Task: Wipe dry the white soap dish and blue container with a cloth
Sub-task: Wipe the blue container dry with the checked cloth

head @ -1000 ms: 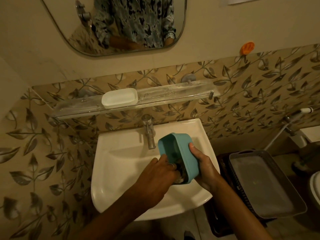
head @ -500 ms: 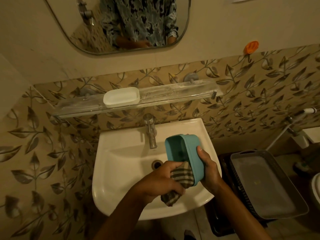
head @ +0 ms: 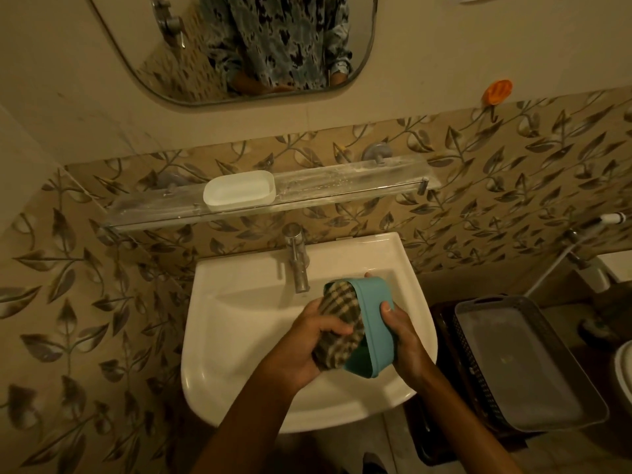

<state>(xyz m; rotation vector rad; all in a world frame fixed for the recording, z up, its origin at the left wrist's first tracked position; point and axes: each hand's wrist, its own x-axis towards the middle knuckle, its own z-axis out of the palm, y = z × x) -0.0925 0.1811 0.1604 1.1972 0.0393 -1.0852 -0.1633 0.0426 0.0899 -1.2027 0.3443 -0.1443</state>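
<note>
Left hand (head: pixel 307 343) and right hand (head: pixel 407 340) close together, fingers curled.

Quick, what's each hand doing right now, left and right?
Left hand: grips the checked cloth, pressing it against the blue container.
Right hand: grips the blue container.

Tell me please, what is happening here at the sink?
A person is drying a blue container over the white sink. The right hand holds the container on its side, with the opening turned to the left. The left hand grips a checked cloth and presses it into that opening. The white soap dish sits apart on the glass shelf above the tap, with no hand on it.
</note>
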